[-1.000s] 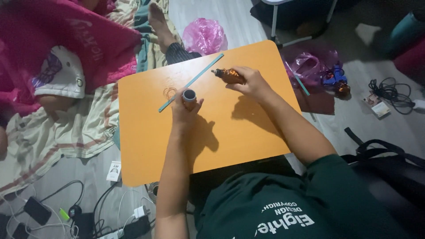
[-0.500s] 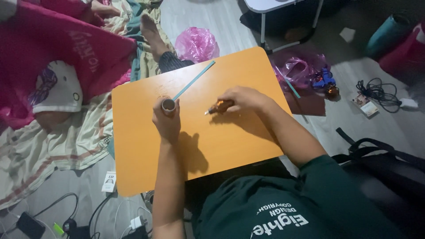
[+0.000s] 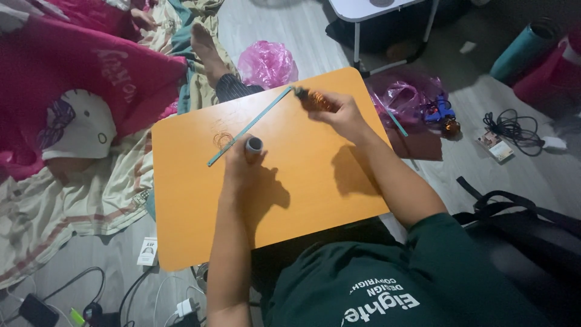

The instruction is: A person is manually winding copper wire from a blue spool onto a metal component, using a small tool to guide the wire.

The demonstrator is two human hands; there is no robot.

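The left hand (image 3: 242, 166) pinches a small grey tube (image 3: 253, 145) upright on the orange worktop (image 3: 193, 200). The right hand (image 3: 339, 112), at upper centre, is wrapped around an orange-handled tool (image 3: 311, 100) whose tip touches the teal strip (image 3: 248, 127). A slip could skid the strip off.

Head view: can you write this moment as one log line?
left hand: holds small grey tube on orange table | right hand: holds orange-handled tool | teal strip: flat on table

Orange table (image 3: 200, 206); teal strip (image 3: 248, 127); grey tube (image 3: 253, 145); orange-brown tool (image 3: 315, 100); pink bag (image 3: 266, 63).
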